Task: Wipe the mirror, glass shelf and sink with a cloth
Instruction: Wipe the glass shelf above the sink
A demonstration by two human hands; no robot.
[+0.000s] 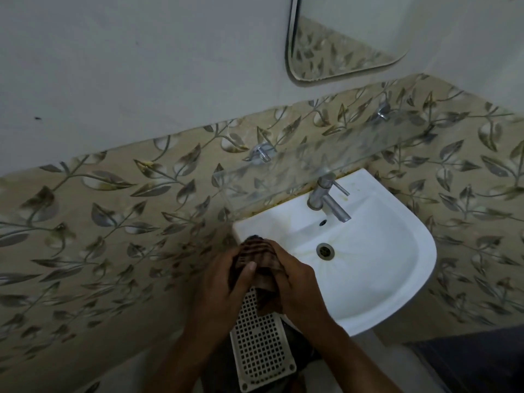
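Left hand (224, 282) and right hand (297, 285): both bare, no rings, no watch. Forearms bare to the frame edge, no sleeves visible. Left thumbnail short, visible near the sink (397, 279) rim.

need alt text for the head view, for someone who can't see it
Both hands, left hand and right hand, hold a striped cloth at the left rim of a white sink. Above are a tap, a glass shelf and a mirror.
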